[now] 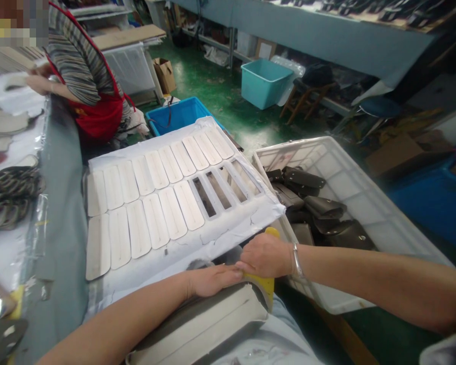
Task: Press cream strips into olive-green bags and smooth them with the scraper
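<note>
Close to my body, my left hand lies stretched out flat on a dark curved surface, its fingertips meeting my right hand. My right hand is closed around a yellow tool, which shows above and below the fist; its exact kind is hidden. Under my forearm rests a bundle of cream, leather-like pieces with a grey-brown outer side. Just beyond my hands, a white-covered board carries two rows of cream rounded strips. Slots with grey bars show at the right of the near row.
To the right, a white plastic crate holds dark folded pieces. A co-worker in a red apron works at the left table. Behind the board stand a blue bin, a turquoise bin and a stool.
</note>
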A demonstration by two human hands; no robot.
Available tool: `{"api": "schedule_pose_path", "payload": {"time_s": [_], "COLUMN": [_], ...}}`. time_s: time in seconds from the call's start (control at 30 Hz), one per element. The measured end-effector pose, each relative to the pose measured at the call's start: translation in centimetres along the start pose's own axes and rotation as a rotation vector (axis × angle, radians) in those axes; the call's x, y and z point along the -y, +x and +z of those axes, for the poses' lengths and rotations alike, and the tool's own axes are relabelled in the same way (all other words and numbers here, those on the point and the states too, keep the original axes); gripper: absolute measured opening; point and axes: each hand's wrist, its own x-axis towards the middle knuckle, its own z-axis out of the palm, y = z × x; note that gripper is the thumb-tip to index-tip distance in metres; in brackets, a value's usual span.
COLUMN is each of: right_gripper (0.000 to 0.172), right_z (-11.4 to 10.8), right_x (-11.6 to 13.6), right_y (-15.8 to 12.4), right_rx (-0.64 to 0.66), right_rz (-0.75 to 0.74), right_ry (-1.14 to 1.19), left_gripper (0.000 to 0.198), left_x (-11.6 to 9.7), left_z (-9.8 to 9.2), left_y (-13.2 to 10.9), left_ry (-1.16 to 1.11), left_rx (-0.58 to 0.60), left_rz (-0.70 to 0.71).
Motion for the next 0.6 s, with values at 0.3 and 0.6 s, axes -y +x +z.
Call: {"api": "schedule_pose_path", "payload": {"time_s": [0.3, 0.6], "right_gripper": [0.045, 0.042], "right_z": [0.2, 0.8], "right_x": [0.1, 0.6], "right_y": [-0.9, -2.2], "right_rx": [-0.034, -0.031], "right_rz": [0.021, 0.066], "right_ry": [-0.023, 0.011], "left_gripper": [0.051, 0.043], "left_x": [-1.7, -3.4], "left_z": [0.0, 1.1], "left_y": [0.2, 0.5], "left_ry": [0.142, 0.349], "left_rx": [0.011, 0.004], "left_rz": [-0.061, -0.057]}}
